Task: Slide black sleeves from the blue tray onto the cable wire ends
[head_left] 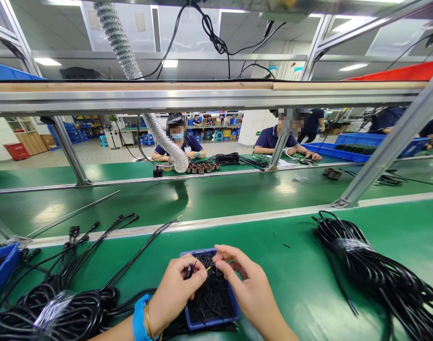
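My left hand [181, 284] is closed over the left side of a small blue bin, pinching thin wire ends [189, 269] with blue and yellow insulation. My right hand [246, 279] hovers over the bin's right side, thumb and forefinger pinched together near a yellow wire tip [208, 268]. Whatever sits between those fingertips is too small to make out. Below both hands, the blue bin [211, 325] holds many short black tubes [214, 298]. A black cable [131, 299] runs along the bench toward my left wrist, which wears a blue band.
Coiled black cables [74, 310] with connectors lie at left, beside another blue bin [5, 270]. A second cable bundle [365, 265], wrapped in clear film, lies at right. Metal frame posts [372, 156] rise beyond the bench. Two people sit across at a green table.
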Action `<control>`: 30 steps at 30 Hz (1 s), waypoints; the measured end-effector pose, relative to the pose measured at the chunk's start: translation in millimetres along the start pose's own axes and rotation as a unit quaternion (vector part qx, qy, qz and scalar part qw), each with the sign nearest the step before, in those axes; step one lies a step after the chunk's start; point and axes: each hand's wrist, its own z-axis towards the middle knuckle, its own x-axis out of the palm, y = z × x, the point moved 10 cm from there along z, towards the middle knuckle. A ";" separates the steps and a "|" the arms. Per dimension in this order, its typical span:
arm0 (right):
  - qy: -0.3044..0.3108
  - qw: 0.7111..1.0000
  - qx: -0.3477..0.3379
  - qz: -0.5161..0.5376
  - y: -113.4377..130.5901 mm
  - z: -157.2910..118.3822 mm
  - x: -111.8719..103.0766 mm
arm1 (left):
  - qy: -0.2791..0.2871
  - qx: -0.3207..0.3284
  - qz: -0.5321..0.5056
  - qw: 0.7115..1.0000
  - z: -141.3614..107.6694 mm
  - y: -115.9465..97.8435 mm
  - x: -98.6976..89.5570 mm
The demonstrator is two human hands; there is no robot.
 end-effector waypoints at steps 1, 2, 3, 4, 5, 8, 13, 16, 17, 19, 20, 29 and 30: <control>0.007 1.000 0.001 0.002 0.4 0.3 1.7 | 0.000 0.002 0.002 1.000 -0.2 -0.1 0.2; 0.016 1.000 0.001 0.002 1.2 0.6 3.6 | 0.001 0.002 0.003 1.000 -0.3 -0.2 0.3; 0.025 1.000 -0.001 -0.001 1.9 0.9 5.4 | 0.001 0.001 0.003 1.000 -0.5 -0.2 0.1; 0.031 1.000 -0.002 -0.004 2.1 1.0 6.4 | 0.001 0.000 0.003 1.000 -0.6 -0.1 0.0; 0.032 0.999 -0.001 -0.006 2.0 1.2 6.4 | 0.002 -0.001 0.004 1.000 -0.7 0.0 -0.1; 0.018 1.000 0.003 -0.005 0.3 1.1 2.6 | 0.002 -0.003 0.007 1.000 -0.8 0.3 -0.3; 0.050 0.998 -0.003 -0.023 0.8 -0.3 8.3 | 0.009 0.004 0.002 1.000 -0.2 0.1 1.5; 0.038 0.999 -0.007 -0.032 1.7 0.0 4.6 | 0.008 0.006 0.005 1.000 -0.2 -0.8 1.0; 0.029 0.999 -0.003 -0.030 1.1 0.4 1.8 | 0.007 0.006 0.005 1.000 -0.3 -1.4 0.7; 0.020 0.999 0.007 -0.026 -0.4 1.5 -1.7 | 0.007 0.005 0.004 1.000 -1.0 -2.8 0.7; 0.025 0.999 0.009 -0.026 -0.5 2.0 -1.5 | 0.007 0.004 0.002 1.000 -1.4 -3.5 0.7; 0.055 0.996 -0.037 -0.068 7.2 1.8 8.4 | 0.013 0.004 -0.009 1.000 -1.5 -5.6 2.2; 0.062 0.995 -0.044 -0.071 9.1 1.6 9.9 | 0.012 0.004 -0.009 1.000 -1.2 -5.9 1.9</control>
